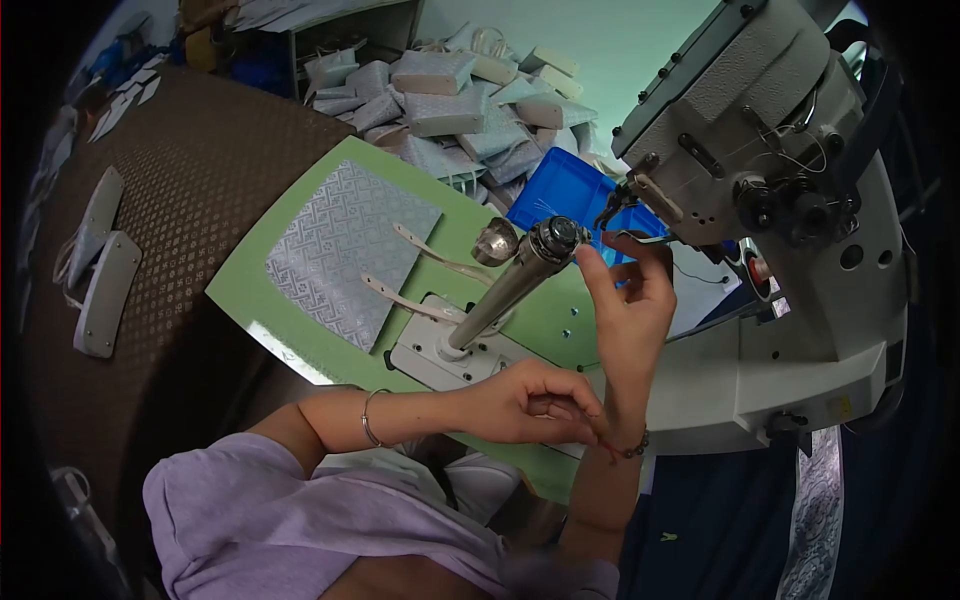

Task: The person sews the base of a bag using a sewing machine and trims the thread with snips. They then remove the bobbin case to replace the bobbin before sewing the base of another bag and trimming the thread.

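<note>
Sewing machine (pixel 700 90), two hands

Left fingers (pixel 560 383): curled near my right wrist; grip unclear. Right fingers (pixel 600 282): raised beside the post top; I cannot tell whether they pinch anything. Steel post (pixel 498 303): stands between them and the strapped silver panel (pixel 345 245), flat on green worktop (pixel 243 287). Beyond: blue bin (pixel 560 182), heaped bags (pixel 440 112).

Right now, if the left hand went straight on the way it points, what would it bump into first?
Probably the right wrist, just above the beads. The left hand points at it with hardly any gap showing, but I can't tell whether they touch.
</note>
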